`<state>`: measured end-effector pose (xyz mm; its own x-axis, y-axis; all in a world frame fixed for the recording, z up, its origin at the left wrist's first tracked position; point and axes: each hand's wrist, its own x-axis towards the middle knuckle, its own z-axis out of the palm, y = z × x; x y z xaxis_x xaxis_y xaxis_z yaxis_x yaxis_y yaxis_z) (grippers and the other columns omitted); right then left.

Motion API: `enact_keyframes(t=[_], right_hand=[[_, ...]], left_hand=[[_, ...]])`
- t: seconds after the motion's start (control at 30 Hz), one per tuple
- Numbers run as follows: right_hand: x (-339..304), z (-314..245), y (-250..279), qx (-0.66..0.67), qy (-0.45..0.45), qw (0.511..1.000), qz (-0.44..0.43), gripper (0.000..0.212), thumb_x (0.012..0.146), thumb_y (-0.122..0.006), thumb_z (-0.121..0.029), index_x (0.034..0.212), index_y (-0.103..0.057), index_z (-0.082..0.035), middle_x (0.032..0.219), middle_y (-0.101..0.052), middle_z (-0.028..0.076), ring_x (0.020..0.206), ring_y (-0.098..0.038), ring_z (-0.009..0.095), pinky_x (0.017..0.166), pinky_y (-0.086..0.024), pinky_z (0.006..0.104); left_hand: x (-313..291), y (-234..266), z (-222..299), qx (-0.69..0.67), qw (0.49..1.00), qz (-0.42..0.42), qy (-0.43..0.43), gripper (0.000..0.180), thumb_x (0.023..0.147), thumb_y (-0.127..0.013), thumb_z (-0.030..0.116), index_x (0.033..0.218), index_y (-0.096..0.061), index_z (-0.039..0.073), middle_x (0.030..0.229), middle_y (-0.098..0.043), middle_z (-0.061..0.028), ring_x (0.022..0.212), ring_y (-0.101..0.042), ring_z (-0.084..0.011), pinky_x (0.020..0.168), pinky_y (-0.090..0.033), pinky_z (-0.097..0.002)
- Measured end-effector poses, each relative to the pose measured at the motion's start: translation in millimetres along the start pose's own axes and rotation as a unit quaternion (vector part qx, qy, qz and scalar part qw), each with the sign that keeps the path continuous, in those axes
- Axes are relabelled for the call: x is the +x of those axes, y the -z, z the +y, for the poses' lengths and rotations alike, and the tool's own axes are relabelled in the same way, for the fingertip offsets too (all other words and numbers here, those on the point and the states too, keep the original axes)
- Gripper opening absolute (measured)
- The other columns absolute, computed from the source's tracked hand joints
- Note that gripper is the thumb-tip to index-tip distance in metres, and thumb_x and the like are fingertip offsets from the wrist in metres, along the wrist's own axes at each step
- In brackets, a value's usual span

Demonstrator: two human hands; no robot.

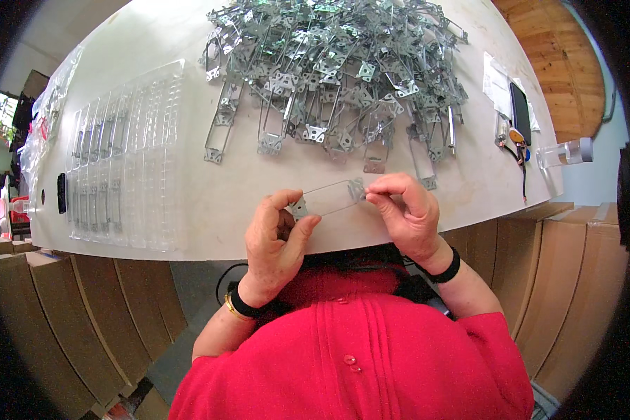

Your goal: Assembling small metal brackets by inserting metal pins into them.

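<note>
Just above the near edge of the table [217,217], the left hand [276,234] and right hand [411,217] each pinch one end of a metal frame [355,190], thumb against fingers, probably so its thin wire sides stay steady and unobstructed.

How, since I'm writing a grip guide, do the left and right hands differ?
The left hand holds one end of the metal frame, thumb and forefinger spread; the right hand pinches the other. A gold bracelet circles the left wrist, not the right. Both wrists wear black bands.
</note>
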<state>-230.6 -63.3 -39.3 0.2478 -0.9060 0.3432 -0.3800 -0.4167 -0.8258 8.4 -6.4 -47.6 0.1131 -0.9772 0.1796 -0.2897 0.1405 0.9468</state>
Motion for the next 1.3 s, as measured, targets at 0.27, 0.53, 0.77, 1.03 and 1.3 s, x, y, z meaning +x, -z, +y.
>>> enact_keyframes(t=[0.27, 0.53, 0.77, 1.03, 1.3], right_hand=[[-1, -4, 0, 0.001, -0.005, 1.0, 0.003, 0.019, 0.09, -0.083, -0.004, 0.105, -0.072, -0.007, 0.101, -0.076, 0.01, 0.09, -0.073, 0.027, 0.079, -0.058, 0.0359], [0, -3, 2, 0.0, 0.038, 0.999, 0.006, 0.018, 0.091, -0.083, -0.005, 0.105, -0.071, -0.006, 0.102, -0.075, 0.01, 0.09, -0.073, 0.026, 0.08, -0.058, 0.0349], [-1, -4, 2, 0.068, 0.004, 0.997, 0.02, 0.015, 0.095, -0.08, -0.002, 0.106, -0.069, -0.003, 0.101, -0.074, 0.009, 0.09, -0.071, 0.019, 0.082, -0.057, 0.0309], [0, 3, -1, 0.081, 0.015, 0.996, 0.041, 0.015, 0.097, -0.078, -0.002, 0.109, -0.069, -0.003, 0.102, -0.074, 0.009, 0.091, -0.07, 0.017, 0.084, -0.056, 0.0291], [2, 1, 1, 0.048, 0.0, 0.997, -0.056, 0.017, 0.091, -0.081, -0.003, 0.105, -0.071, -0.007, 0.098, -0.073, 0.01, 0.087, -0.071, 0.025, 0.078, -0.055, 0.0348]], left_hand=[[-2, 2, 0, 0.002, 1.0, -0.014, 0.006, 0.04, 0.097, -0.076, -0.003, 0.134, -0.061, 0.002, 0.084, -0.056, 0.007, 0.067, -0.043, -0.0004, 0.057, -0.034, -0.0198], [-3, 3, -1, 0.007, 1.0, -0.017, 0.007, 0.041, 0.097, -0.076, -0.002, 0.135, -0.06, 0.001, 0.09, -0.059, 0.0051, 0.07, -0.047, -0.0011, 0.06, -0.038, -0.0197], [-6, 5, -1, 0.002, 0.997, -0.041, 0.071, 0.052, 0.097, -0.074, -0.003, 0.145, -0.055, 0.0, 0.117, -0.069, -0.0058, 0.087, -0.062, -0.0062, 0.076, -0.053, -0.0224], [1, 4, 7, -0.026, 0.996, -0.039, 0.072, 0.051, 0.1, -0.069, -0.004, 0.147, -0.052, 0.001, 0.118, -0.069, -0.0083, 0.085, -0.061, -0.0058, 0.072, -0.051, -0.0229], [7, -2, 14, -0.033, 0.993, -0.045, 0.103, 0.046, 0.102, -0.066, -0.004, 0.145, -0.053, 0.001, 0.091, -0.071, -0.0056, 0.075, -0.063, -0.0079, 0.068, -0.053, -0.024]])
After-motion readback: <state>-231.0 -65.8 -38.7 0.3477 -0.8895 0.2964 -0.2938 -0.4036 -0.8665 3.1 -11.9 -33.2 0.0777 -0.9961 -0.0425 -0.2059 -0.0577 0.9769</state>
